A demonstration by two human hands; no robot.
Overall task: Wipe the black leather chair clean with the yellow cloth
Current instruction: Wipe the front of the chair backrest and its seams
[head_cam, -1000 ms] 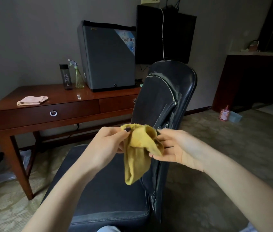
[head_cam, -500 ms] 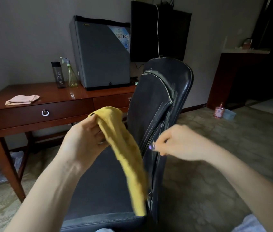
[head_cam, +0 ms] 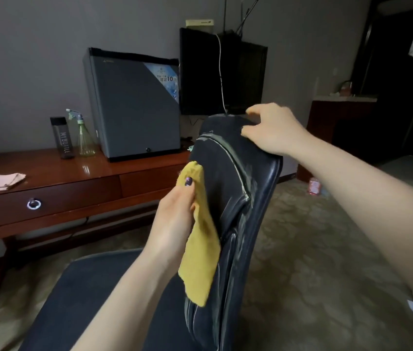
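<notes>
Hanging limp from the left hand (head_cam: 175, 219), yellow cloth (head_cam: 200, 262) meets scuffed chair (head_cam: 225, 160)
</notes>
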